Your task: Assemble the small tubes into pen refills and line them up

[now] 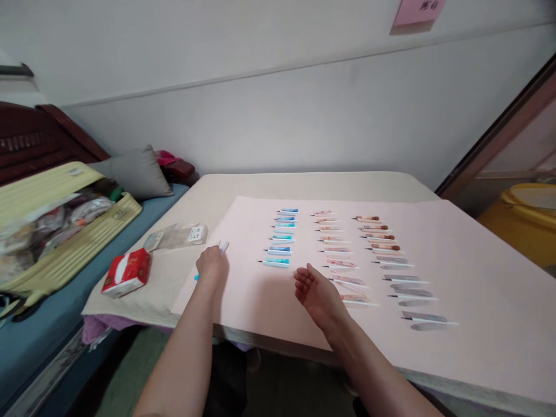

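Note:
My left hand (210, 263) is closed at the left side of the pink sheet (256, 324). White ends of slim pen-like pieces (224, 247) stick out past its fingers, and a bit of blue shows below the fist; the fingers hide the rest. My right hand (319, 294), palm turned left and fingers loosely curled, hovers near the middle row with nothing in it. Slim pen-like pieces with thin dark tips lie in three columns: blue ones (280, 250), pink and orange ones (341, 263), then brown-ended ones (382, 247) with grey ones (410, 292) nearer me.
A red tissue pack (127, 272) and a clear plastic bag (176, 236) lie on the table's left side. Left of the table, a yellow case (108, 234) holds several bags, beside a grey pillow (136, 174). A yellow bin (521, 226) stands at the right.

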Available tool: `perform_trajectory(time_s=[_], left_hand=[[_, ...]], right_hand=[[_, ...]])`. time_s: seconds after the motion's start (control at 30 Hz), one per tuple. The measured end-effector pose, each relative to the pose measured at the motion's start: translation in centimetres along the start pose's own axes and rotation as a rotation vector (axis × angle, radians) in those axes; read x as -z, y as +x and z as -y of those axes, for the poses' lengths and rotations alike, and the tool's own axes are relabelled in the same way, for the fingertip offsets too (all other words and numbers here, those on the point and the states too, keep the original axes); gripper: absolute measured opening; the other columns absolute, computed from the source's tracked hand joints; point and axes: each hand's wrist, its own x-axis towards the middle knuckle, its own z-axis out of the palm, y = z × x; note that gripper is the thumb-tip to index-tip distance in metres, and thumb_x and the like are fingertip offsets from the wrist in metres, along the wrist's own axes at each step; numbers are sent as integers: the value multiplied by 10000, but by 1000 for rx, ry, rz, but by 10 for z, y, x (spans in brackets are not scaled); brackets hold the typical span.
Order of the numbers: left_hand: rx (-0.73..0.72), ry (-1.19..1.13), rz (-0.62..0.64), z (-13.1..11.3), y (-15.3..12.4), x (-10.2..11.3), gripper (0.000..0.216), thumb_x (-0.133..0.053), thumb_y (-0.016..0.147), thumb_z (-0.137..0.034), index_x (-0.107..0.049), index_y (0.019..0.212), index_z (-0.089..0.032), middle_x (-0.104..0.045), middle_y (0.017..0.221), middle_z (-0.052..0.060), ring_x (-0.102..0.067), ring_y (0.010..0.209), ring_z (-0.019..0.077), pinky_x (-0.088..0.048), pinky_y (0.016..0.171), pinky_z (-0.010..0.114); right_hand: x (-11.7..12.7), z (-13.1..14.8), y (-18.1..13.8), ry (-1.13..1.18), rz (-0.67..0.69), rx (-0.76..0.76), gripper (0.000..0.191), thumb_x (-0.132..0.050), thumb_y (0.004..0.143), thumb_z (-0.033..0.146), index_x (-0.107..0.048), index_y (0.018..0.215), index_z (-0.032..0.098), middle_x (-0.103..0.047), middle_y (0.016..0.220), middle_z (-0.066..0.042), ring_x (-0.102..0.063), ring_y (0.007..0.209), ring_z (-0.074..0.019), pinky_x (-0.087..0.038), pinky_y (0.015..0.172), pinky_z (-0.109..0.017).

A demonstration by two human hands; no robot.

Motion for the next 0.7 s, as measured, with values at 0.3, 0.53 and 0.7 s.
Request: perform_trajectory(time_s=[0.3, 0.53, 0.7], left_hand=[[-293, 41, 85, -55, -37, -20, 306, -352, 845, -186, -585, 1044, -176, -506, 1150, 142, -473, 1062, 256, -420, 794, 332], [-186, 64, 159, -41, -25, -21, 398, -393, 753, -89, -560, 1113, -107, -475, 1204, 197, -445, 1094, 309, -412, 833, 410], [-132, 54, 165, -33, -17, -23, 424, -395, 739, -83, -546, 1135, -116, -466, 1234, 197, -437, 1110, 310, -414, 842, 417]], right_hand=[[0, 3, -1, 2, 19, -10, 168, -616, 792, 295, -622, 717, 144, -653, 679, -31, -545, 519, -88, -422, 475, -206], [3, -2, 3, -35, 38, -15, 153, -627, 783, 291, -635, 751, 141, -653, 689, -28, -543, 533, -87, -426, 475, -200], [2, -4, 4, -37, 42, -33, 135, -624, 783, 277, -630, 739, 149, -647, 665, -22, -547, 527, -92, -427, 474, -205]])
